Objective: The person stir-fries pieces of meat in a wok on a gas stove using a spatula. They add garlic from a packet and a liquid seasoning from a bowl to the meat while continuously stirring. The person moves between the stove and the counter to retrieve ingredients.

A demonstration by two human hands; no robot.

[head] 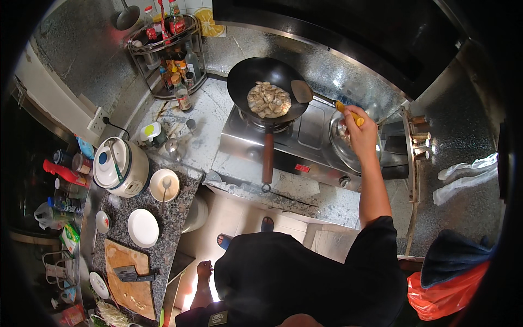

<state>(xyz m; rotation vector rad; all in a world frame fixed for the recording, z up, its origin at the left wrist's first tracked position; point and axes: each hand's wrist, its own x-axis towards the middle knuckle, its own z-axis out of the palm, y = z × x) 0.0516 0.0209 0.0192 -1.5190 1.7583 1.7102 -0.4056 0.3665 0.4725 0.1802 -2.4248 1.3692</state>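
Note:
My right hand [361, 130] grips the yellow handle of a wok spatula [301, 91]. The spatula's broad blade is over the right inner side of a black wok [244, 77]. A heap of what look like clams [269, 100] lies in the middle of the wok. The wok sits on the left burner of a steel gas stove [314, 128], its wooden handle [267, 159] towards me. Under my right forearm, a glass lid [347, 153] covers the right burner area. My left hand [205, 269] hangs low by my side, away from the counter, its fingers curled; nothing shows in it.
A bottle rack [163, 51] stands in the back left corner. The left counter holds a rice cooker [120, 165], a bowl with a spoon [164, 185], a white plate [143, 228] and a cutting board [122, 253] with a cleaver [128, 274]. A range hood [327, 24] overhangs the stove.

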